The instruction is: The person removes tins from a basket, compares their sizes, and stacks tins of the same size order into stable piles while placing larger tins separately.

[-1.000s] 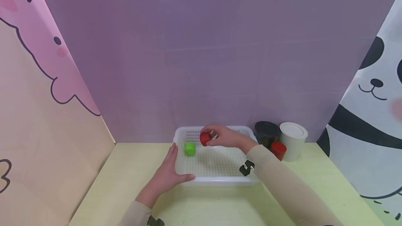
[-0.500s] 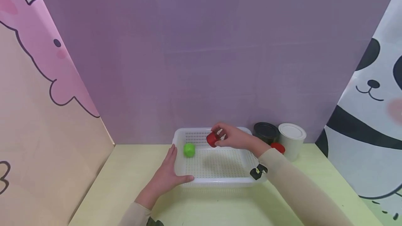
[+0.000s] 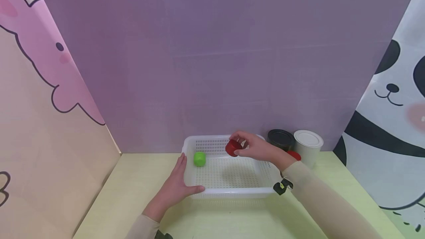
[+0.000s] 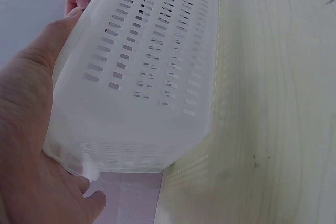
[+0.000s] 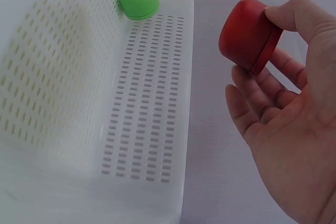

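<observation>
Above the back of a white perforated basket (image 3: 229, 190), my right hand (image 3: 254, 146) pinches a small rounded red jar (image 3: 234, 148) between thumb and fingers. In the right wrist view, the jar (image 5: 249, 35) is tilted, with a seam near the end by my thumb. A matching green jar (image 3: 199, 159) lies inside the basket at the left. My left hand (image 3: 177, 183) rests on the basket's front left corner, thumb straight along the front rim and fingers along the left side. The left wrist view shows the fingertips (image 4: 94, 203) beneath the rim.
A black canister (image 3: 280, 138) and a white canister (image 3: 308, 145) stand behind the basket's right end, against the purple backdrop (image 3: 212, 65). A red lid (image 3: 294, 155) shows partly behind my right arm. The pale wooden table (image 3: 212, 220) extends in front.
My right hand has moved to the right over the basket, carrying the red jar with it. The left hand, basket and green jar stay in place.
</observation>
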Tool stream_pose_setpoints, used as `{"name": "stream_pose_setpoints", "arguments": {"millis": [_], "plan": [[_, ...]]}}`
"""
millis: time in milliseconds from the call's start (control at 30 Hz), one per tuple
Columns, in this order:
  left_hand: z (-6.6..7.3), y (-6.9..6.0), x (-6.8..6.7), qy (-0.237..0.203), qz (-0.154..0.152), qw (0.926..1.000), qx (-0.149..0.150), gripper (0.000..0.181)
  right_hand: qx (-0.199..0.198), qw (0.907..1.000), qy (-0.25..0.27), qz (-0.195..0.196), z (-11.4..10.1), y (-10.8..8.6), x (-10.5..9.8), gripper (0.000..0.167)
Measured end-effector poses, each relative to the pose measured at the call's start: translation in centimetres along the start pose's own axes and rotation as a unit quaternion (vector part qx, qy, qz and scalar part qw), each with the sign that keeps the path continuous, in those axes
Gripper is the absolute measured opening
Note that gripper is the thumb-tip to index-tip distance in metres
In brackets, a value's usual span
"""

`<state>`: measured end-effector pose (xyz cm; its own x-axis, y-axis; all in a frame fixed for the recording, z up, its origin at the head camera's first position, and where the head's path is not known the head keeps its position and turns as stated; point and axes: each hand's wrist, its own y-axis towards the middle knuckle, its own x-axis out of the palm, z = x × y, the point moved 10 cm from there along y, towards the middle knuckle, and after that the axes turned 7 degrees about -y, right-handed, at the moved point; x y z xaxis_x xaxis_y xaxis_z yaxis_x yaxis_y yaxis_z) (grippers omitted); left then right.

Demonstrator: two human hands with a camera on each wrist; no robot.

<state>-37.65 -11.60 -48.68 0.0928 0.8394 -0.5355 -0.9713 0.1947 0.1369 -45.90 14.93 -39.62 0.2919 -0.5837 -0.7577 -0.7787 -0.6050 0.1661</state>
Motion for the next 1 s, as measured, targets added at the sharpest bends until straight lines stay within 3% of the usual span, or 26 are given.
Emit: {"name": "stream_pose_setpoints", "arguments": {"millis": [500, 700, 1000], "plan": [[-0.7, 0.2, 0.1, -0.002, 0.001, 1.0, 0.006, 0.138, 0.017, 0.9986, -0.02, 0.045, 1.2, -1.8, -1.5, 0.047], [-0.7, 0.3, -0.1, 0.001, 0.004, 1.0, 0.006, 0.138, 0.005, 0.9969, -0.045, 0.065, 1.4, -2.5, -2.3, 0.045], [-0.7, 0.2, -0.2, 0.007, 0.003, 1.0, 0.003, 0.137, 0.0, 0.9906, -0.067, 0.119, 2.2, -4.4, -4.0, 0.047]]}}
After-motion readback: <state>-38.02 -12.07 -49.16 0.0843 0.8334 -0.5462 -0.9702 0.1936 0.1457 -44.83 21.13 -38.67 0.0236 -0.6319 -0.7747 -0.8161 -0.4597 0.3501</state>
